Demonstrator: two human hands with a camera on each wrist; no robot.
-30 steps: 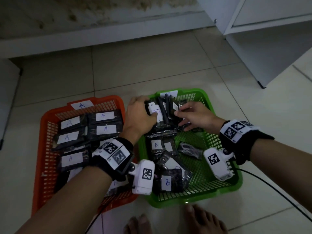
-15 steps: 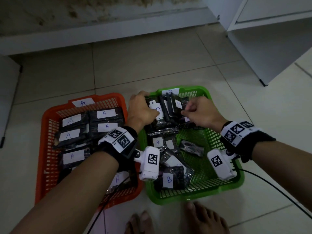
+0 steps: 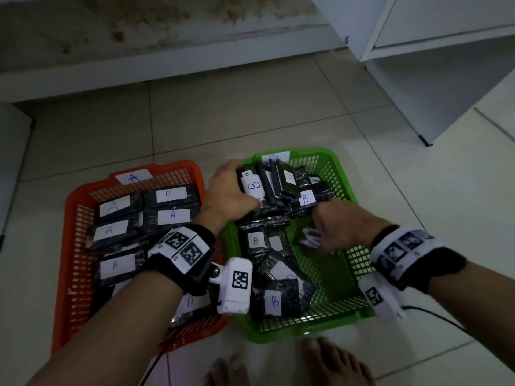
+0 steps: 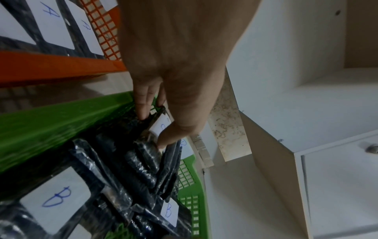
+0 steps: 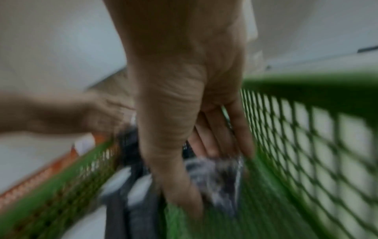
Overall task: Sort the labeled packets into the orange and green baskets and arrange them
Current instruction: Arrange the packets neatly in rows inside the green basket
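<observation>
Two hands work in the green plastic mesh basket (image 3: pixel 338 174): left hand (image 3: pixel 230 195) steadies upright black B-labelled packets (image 3: pixel 266 185); right hand (image 3: pixel 341 228) pinches a crinkly loose packet (image 3: pixel 310 236), best stood alongside.

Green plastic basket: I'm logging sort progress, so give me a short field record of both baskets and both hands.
green plastic mesh basket: black plastic-wrapped packets with white B labels, some upright at the far end
orange plastic mesh basket: black packets with white A labels, lying flat
left hand: grips upright B packets
right hand: fingers round a crumpled packet, blurred
</observation>
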